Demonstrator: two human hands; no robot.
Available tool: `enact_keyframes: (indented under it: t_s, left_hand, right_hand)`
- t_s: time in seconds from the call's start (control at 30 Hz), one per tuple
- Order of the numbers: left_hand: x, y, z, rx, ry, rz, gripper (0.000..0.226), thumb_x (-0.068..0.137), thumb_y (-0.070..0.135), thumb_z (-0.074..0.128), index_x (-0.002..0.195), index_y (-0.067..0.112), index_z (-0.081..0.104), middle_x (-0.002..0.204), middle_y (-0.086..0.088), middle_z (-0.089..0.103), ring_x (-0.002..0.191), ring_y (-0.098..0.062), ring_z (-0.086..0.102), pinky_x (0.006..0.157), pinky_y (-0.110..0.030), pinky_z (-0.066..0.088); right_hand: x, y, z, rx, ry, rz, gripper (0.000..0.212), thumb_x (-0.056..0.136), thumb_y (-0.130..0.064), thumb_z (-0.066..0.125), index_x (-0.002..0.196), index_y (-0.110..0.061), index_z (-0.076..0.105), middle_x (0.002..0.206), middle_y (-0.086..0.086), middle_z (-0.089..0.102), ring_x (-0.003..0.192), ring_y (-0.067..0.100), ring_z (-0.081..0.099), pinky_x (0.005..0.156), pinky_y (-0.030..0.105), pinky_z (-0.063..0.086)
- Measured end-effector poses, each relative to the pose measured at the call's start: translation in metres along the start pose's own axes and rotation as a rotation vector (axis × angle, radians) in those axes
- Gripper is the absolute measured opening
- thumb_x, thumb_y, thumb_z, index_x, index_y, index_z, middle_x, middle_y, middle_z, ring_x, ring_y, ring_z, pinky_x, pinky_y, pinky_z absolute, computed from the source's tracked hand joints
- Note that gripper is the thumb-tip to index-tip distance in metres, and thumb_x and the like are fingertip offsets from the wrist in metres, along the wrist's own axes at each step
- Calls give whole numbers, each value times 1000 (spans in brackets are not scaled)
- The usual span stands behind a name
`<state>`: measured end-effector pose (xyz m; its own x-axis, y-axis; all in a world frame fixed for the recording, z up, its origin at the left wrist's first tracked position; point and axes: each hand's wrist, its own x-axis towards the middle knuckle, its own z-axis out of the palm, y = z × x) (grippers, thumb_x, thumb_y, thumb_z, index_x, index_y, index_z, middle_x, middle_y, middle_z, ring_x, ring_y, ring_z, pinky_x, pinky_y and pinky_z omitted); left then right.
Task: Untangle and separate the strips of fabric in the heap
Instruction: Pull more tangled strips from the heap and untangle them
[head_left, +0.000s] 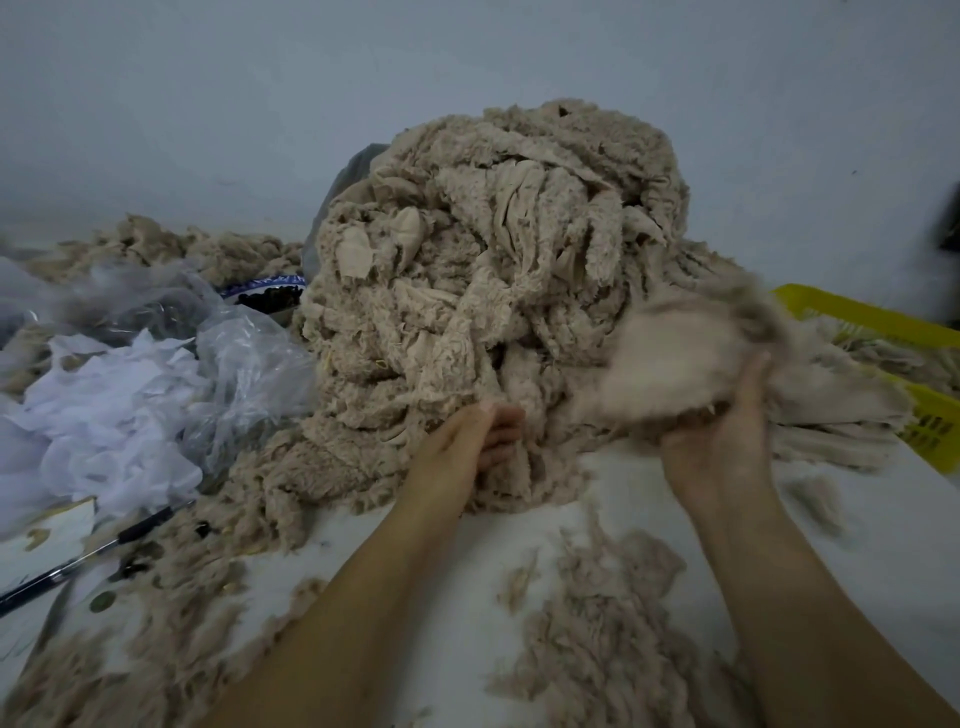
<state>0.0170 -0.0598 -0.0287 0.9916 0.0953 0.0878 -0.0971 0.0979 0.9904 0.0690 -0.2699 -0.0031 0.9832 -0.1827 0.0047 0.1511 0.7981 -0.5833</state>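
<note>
A tall heap of tangled beige fleecy fabric strips (493, 260) rises in the middle of the white table. My left hand (462, 447) reaches into the heap's foot, its fingers curled round a hanging strip (514, 374). My right hand (722, 441) holds a bunched piece of the same fabric (675, 358), lifted at the heap's right side and blurred by motion. Loose fluff and short scraps (597, 623) lie on the table between my forearms.
A yellow plastic crate (930, 332) with strips draped over it stands at the right. Crumpled clear plastic bags (244, 358) and white cloth (104, 415) lie at the left, with a black pen (88, 561) and a blue-rimmed bowl (265, 288). A pale wall stands behind.
</note>
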Motion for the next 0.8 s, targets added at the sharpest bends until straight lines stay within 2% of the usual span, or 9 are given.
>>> enact_keyframes:
  t_s: [0.03,0.1,0.23,0.33,0.47,0.57,0.67,0.73,0.8]
  left_hand:
    - [-1,-1,1,83,-23,-6,32,103,40,46,112,24,72,111,10,74,107,-5,67,95,-25,52]
    - [-2,-5,3,310,-54,1,25,102,41,48,112,36,70,111,20,71,101,10,62,92,-15,48]
    - [1,-8,5,679,-68,112,23,103,31,49,117,31,67,113,28,52,102,12,48,79,9,26]
    - [6,-11,1,795,-28,174,29,105,23,46,126,18,65,119,15,47,110,7,38,77,12,19]
    - [9,-13,-2,709,79,145,29,104,18,45,128,20,62,129,4,52,103,-1,48,90,-7,36]
    - [8,-14,-4,680,130,88,34,104,27,45,137,27,54,134,4,48,100,6,50,92,-22,40]
    - [10,-13,-4,715,143,23,46,103,42,44,146,24,46,144,1,43,123,-12,49,99,-26,35]
    - [12,-13,-3,759,141,-6,51,101,46,47,145,20,48,143,-2,45,129,-19,46,100,-27,34]
    - [15,-15,-3,801,155,1,41,100,40,54,131,14,60,129,-5,53,118,-23,52,94,-29,40]
  right_hand:
    - [1,0,-4,32,40,10,44,97,-55,46,121,-19,58,116,5,66,94,13,70,70,27,59]
    - [-1,18,-9,-245,92,57,39,101,-44,47,133,-21,48,119,8,62,93,18,72,65,24,58]
    - [-11,51,-5,-1032,-150,-69,18,99,-31,53,96,-24,69,83,-7,71,78,11,69,56,13,49]
    - [-17,63,-7,-1473,-545,-148,22,100,-31,52,91,-20,70,89,-13,61,86,7,56,73,10,42]
    - [-22,74,-9,-1782,-861,-249,29,104,-33,43,116,-24,67,122,-18,52,112,9,40,99,33,34]
    - [-22,73,-7,-1775,-876,-279,30,105,-29,40,111,-22,68,120,-13,58,113,16,46,100,29,34]
    - [-29,69,1,-1526,-783,-247,29,100,-30,47,99,-17,73,99,-29,59,104,1,48,87,2,30]
    - [-34,66,5,-1427,-767,-221,32,93,-34,48,87,-14,73,95,-31,62,98,-5,51,81,2,34]
    - [-37,66,5,-1421,-849,-155,28,94,-28,52,79,-11,70,93,-18,66,93,-1,55,82,10,40]
